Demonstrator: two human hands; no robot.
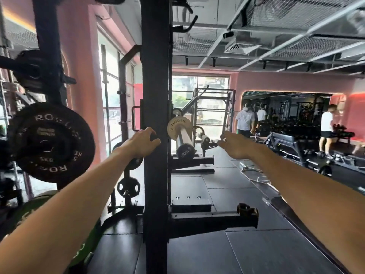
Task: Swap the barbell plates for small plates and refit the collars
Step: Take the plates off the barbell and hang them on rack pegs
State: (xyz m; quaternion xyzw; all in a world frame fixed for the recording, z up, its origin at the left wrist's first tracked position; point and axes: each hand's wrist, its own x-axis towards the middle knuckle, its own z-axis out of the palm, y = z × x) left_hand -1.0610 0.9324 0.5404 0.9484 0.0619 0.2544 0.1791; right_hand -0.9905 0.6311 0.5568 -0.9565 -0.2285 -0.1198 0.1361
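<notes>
The barbell's chrome sleeve (183, 138) sticks out toward me just right of the black rack upright (156, 95). A small cream plate (173, 126) sits at its inner end, and no collar shows on the sleeve. My left hand (141, 143) is at the upright's left edge, its fingers curled over a small dark object (155, 138) that the post half hides. My right hand (233, 145) reaches forward to the right of the sleeve, apart from it, with curled fingers. Whether it holds anything is unclear.
Black plates (51, 142) hang on storage pegs at the left, with a green plate (87, 244) low beside my left arm. A safety arm (213, 216) juts out low from the upright. A bench (286, 143) and several people (245, 120) are at the right.
</notes>
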